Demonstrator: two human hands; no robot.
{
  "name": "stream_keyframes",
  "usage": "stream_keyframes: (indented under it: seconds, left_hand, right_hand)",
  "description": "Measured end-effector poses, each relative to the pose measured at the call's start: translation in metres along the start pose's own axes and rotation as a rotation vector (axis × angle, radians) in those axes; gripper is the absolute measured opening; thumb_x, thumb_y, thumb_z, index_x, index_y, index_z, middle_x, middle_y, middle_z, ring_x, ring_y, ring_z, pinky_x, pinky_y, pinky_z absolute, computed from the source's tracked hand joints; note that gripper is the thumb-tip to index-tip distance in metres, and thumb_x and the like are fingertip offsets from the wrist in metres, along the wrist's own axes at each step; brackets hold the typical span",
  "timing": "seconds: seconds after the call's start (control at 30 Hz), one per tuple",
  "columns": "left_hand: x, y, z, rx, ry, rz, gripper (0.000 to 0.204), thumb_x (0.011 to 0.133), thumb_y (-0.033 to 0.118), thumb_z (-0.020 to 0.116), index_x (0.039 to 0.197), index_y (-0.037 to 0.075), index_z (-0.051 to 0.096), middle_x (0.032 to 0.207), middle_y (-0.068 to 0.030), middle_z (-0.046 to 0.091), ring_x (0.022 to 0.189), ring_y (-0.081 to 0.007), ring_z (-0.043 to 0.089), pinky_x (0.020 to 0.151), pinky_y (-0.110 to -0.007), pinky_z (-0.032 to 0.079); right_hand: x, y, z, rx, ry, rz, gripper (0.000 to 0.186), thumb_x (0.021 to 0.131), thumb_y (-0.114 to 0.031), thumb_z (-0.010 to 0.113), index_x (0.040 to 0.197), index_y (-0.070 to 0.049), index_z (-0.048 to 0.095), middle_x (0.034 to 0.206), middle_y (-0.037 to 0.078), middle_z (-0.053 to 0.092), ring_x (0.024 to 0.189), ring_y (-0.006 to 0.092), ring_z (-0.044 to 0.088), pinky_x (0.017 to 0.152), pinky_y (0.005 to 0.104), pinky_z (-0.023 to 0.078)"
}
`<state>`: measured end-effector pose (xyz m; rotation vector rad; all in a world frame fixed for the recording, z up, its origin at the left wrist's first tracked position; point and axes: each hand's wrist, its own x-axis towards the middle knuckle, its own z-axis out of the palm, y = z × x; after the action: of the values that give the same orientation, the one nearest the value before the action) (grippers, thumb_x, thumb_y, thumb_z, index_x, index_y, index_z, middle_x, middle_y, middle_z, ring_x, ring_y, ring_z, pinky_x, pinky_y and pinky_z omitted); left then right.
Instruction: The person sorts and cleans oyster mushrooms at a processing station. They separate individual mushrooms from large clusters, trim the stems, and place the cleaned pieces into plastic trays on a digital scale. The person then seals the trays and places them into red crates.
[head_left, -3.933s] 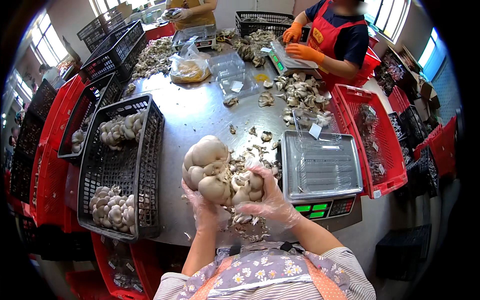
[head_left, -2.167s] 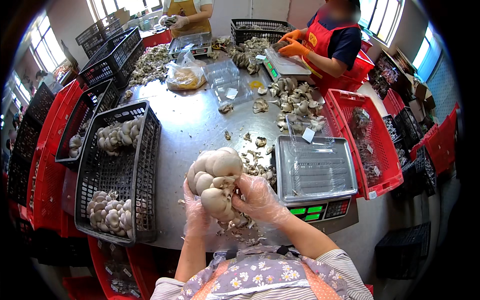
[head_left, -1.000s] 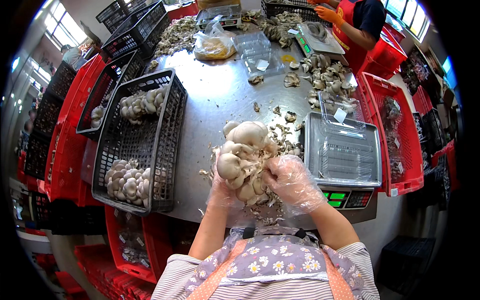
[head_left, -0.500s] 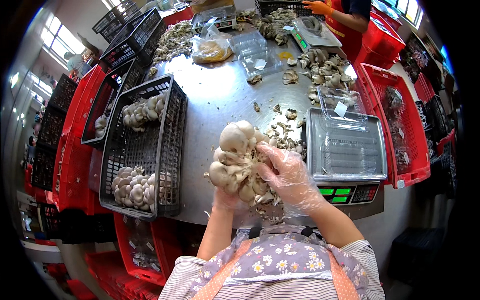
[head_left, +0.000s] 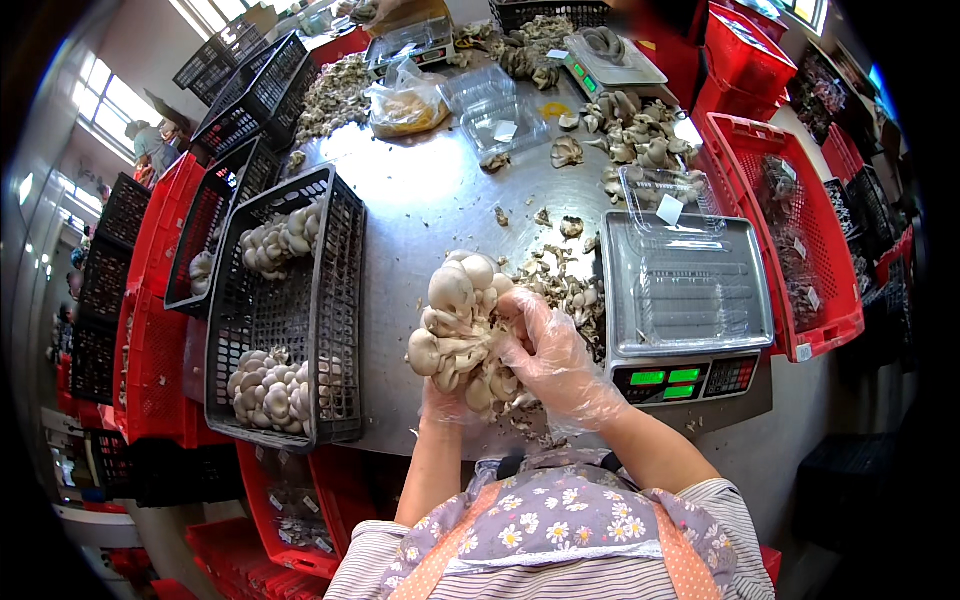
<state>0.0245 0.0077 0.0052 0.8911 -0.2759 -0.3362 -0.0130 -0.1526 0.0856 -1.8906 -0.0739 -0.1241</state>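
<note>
A big cluster of pale grey oyster mushrooms [head_left: 462,330] is held up over the near part of the steel table [head_left: 400,210]. From below, my left hand [head_left: 447,402] in a clear plastic glove supports it, its fingers mostly hidden behind the caps. My right hand [head_left: 555,365], gloved the same way, has thumb and fingers pinched on the cluster's right side, at the stems. Trimmed mushroom scraps [head_left: 560,285] are scattered just beyond that hand. More mushroom clusters [head_left: 270,390] lie in the black plastic crate [head_left: 335,290] to the left.
At the right stands a digital scale [head_left: 690,375] with a clear lidded tray [head_left: 672,210] on it. Beyond are a red crate [head_left: 735,190] of packs, a mushroom heap [head_left: 650,130], a plastic bag [head_left: 405,100] and another scale [head_left: 615,70]. Red crates [head_left: 165,300] stack at far left.
The view has shifted slightly. Both hands still hold the mushroom cluster, which is turned a little. The co-worker's orange-gloved hand at the far right is out of sight.
</note>
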Motion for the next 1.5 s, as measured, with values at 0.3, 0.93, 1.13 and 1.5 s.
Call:
stream_keyframes:
  seconds: [0.3, 0.93, 1.13, 1.5]
  left_hand:
    - [-0.005, 0.005, -0.007, -0.108, -0.01, -0.077, 0.059, 0.095, 0.02, 0.064, 0.146, 0.007, 0.038, 0.142, -0.0109, 0.047, 0.13, -0.0214, 0.047, 0.113, -0.037, 0.04]
    - [0.007, 0.016, -0.024, 0.218, 0.142, -0.14, 0.032, 0.095, 0.016, 0.062, 0.124, 0.005, 0.054, 0.117, -0.0076, 0.059, 0.102, -0.0153, 0.061, 0.087, -0.028, 0.055]
    - [0.007, 0.03, -0.004, -0.167, 0.251, -0.265, 0.033, 0.095, 0.018, 0.063, 0.124, 0.006, 0.053, 0.115, -0.007, 0.058, 0.099, -0.0141, 0.061, 0.084, -0.03, 0.057]
    - [0.004, 0.033, -0.002, 0.298, 0.172, -0.141, 0.058, 0.086, 0.02, 0.075, 0.134, 0.007, 0.046, 0.125, -0.0063, 0.055, 0.115, -0.0166, 0.055, 0.099, -0.032, 0.05]
  right_hand:
    - [0.005, -0.003, -0.012, -0.067, -0.11, -0.077, 0.036, 0.092, -0.015, 0.063, 0.124, -0.002, 0.054, 0.099, 0.023, 0.063, 0.095, 0.0416, 0.061, 0.084, 0.0478, 0.048]
    - [0.013, 0.011, -0.011, 0.093, -0.132, -0.109, 0.021, 0.091, -0.008, 0.06, 0.109, 0.0, 0.055, 0.095, 0.022, 0.061, 0.091, 0.0404, 0.059, 0.082, 0.0461, 0.047]
    - [0.011, 0.0, -0.02, 0.212, -0.205, -0.016, 0.023, 0.093, -0.01, 0.063, 0.113, 0.0, 0.059, 0.092, 0.008, 0.058, 0.084, 0.0165, 0.054, 0.08, 0.0347, 0.048]
    - [0.011, 0.016, -0.007, 0.319, -0.009, -0.128, 0.021, 0.092, -0.012, 0.062, 0.109, 0.0, 0.061, 0.094, 0.013, 0.064, 0.087, 0.0222, 0.061, 0.084, 0.0365, 0.049]
